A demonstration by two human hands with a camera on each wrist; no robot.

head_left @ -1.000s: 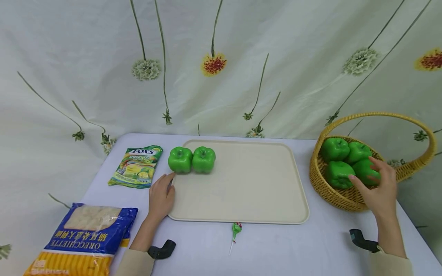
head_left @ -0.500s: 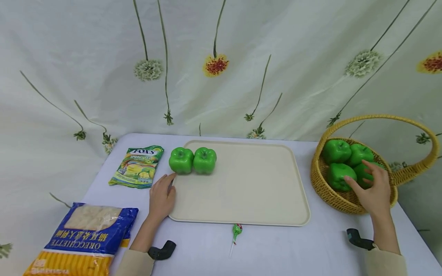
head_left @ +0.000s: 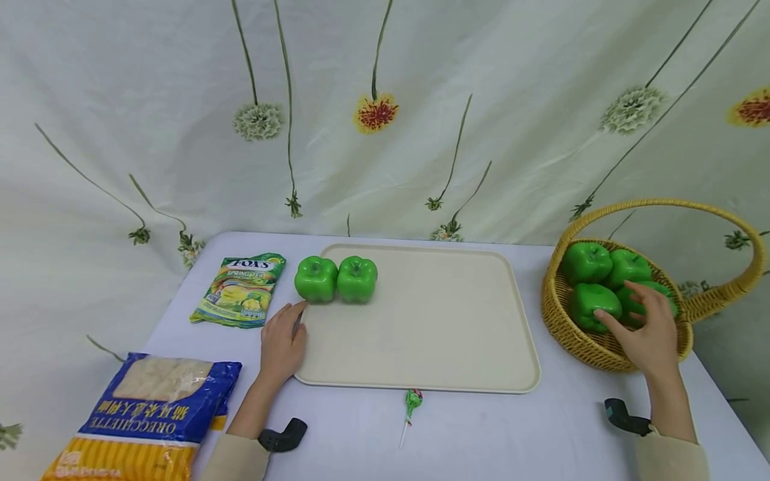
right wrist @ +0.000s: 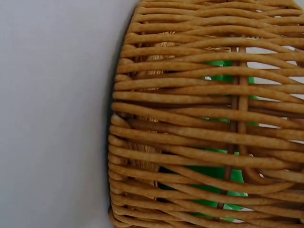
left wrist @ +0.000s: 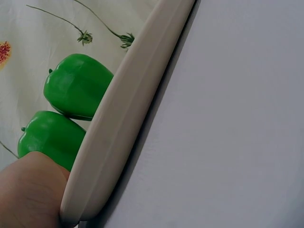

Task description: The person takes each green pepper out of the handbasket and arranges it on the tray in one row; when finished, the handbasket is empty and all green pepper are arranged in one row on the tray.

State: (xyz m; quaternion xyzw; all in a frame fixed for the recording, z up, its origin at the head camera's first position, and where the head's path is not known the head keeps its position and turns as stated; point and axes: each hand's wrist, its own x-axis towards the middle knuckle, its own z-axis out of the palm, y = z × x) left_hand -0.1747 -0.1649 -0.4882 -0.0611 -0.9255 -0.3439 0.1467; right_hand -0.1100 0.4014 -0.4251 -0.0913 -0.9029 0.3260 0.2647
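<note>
My left hand (head_left: 283,341) rests on the left edge of the cream tray (head_left: 421,321), fingers pointing away, beneath two green bell peppers (head_left: 316,279) standing side by side at the tray's far left. In the left wrist view, part of that hand (left wrist: 33,192) shows next to the tray's rim (left wrist: 118,118). My right hand (head_left: 652,334) reaches over the wicker basket (head_left: 586,347), thumb and fingers spread and bent. Its thumb overlaps the front bell pepper (head_left: 592,306); its fingers overlap the right-hand bell pepper (head_left: 664,294). The right wrist view shows the basket's woven side (right wrist: 204,123), hiding the fingertips.
More green bell peppers (head_left: 586,262) lie at the back of the basket, whose tall handle (head_left: 662,202) arches over its right side. A candy bag (head_left: 242,290) and a blue-and-yellow pasta bag (head_left: 147,417) lie left. A lollipop (head_left: 412,399) lies before the tray.
My right hand has moved slightly left and lower over the basket, its thumb now overlapping the front bell pepper more. My left hand and the two bell peppers at the tray stay put.
</note>
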